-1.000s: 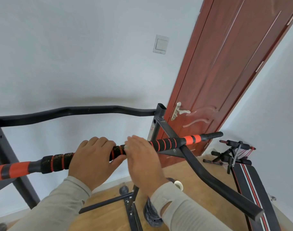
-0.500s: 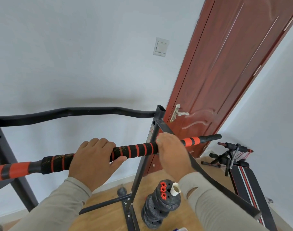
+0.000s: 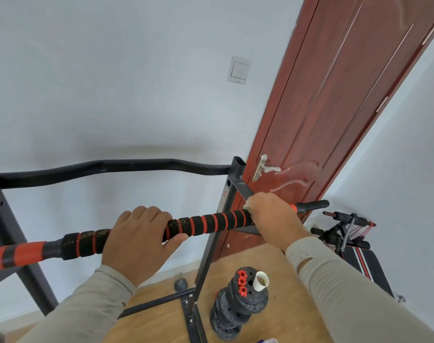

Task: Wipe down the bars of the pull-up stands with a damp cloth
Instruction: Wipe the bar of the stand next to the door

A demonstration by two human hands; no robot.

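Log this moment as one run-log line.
left hand: grips striped bar | right hand: wrapped round bar near its right end | cloth: barely visible | phase: wiping

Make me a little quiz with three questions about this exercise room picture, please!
1. Where is the stack of weight plates?
A. on the wooden floor by the stand's foot
B. hanging on the door
C. on the bench

2. What colours is the padded bar?
A. blue and white
B. black and orange-red
C. all green

3. What is the left hand doing?
A. waving
B. pointing at the light switch
C. gripping the padded bar

Answers: 1 A, the plates sit on the floor beside the black upright. 2 B, black foam carries orange-red rings. 3 C, its fingers and thumb wrap the bar; the right hand covers the bar further along.
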